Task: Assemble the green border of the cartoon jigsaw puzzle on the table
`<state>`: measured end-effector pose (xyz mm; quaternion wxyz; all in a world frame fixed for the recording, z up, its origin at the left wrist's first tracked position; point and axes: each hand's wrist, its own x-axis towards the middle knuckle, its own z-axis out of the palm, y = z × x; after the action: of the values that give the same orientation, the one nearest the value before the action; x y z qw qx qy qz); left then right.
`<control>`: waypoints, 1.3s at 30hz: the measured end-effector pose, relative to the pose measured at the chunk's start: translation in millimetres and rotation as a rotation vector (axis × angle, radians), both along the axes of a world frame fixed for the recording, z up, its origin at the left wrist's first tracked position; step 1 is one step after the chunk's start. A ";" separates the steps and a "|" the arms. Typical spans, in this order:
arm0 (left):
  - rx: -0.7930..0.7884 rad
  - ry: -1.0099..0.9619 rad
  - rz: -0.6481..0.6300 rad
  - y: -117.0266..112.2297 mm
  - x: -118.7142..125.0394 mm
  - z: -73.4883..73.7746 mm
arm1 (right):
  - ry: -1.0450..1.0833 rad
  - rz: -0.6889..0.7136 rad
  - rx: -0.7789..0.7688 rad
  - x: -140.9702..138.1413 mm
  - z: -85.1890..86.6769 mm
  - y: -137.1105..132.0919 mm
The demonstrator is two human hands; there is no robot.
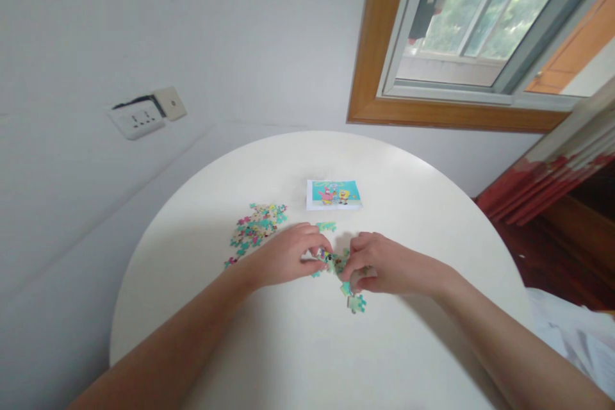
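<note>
The pale grey wall (192, 25) fills the far side of the view. In front of it stands the round white counter (307, 359), with the person seated at its 6 o'clock edge. The wood-framed window (461, 25) sits high at 1 o'clock from the counter, green leaves showing through its glass. A red-and-cream striped fabric (552, 173) hangs at 3 o'clock, beside the counter's rim.

Both bare forearms reach in from 6 o'clock and meet just past the counter's centre. The left hand (288, 256) and the right hand (384, 262) are together, fingertips almost touching. Each hand pinches one side of the small cluster of joined teal jigsaw pieces (334, 262), which lies between them, low over the counter or resting on it; I cannot tell which.

A white double wall socket (137, 118) hangs tilted on the wall at 10 o'clock from the counter, with a beige square plate just beside it.

The white-bordered picture card with cartoon figures on teal (334, 194) lies flat at 12 o'clock from the hands, apart from them. The loose heap of pink, teal and cream jigsaw pieces (254, 227) spreads at 10 o'clock from the left hand, near its knuckles.

A pair of stray teal pieces (355, 301) rests at 6 o'clock from the cluster, just under the right hand's thumb. A single teal piece (327, 226) lies at 12 o'clock from the cluster, short of the card.
</note>
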<state>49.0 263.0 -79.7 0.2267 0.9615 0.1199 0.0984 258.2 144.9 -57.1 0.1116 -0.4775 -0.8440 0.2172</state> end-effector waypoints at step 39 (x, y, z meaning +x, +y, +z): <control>0.031 -0.032 -0.002 -3.2 -1.5 0.8 | -0.016 -0.181 0.083 14.4 -4.6 8.4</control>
<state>47.5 259.8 -78.9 0.2135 0.9635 0.1136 0.1152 272.6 153.3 -61.7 0.1437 -0.5485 -0.8066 0.1671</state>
